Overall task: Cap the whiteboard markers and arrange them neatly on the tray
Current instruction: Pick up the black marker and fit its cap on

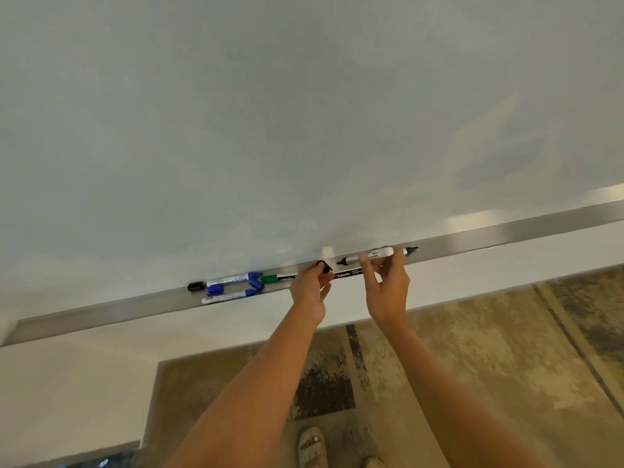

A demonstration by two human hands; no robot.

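Observation:
My right hand holds a white-bodied black marker just above the metal tray, its bare black tip pointing left. My left hand pinches a black cap a short way left of that tip. On the tray lie a green-capped marker and a black-bodied marker, partly hidden by my hands. Further left lie two blue markers, loose blue caps and a loose black cap. Another black tip shows behind my right hand.
The whiteboard fills the upper view, with a white wall strip below the tray. A patterned rug covers the floor, and my sandalled foot shows at the bottom.

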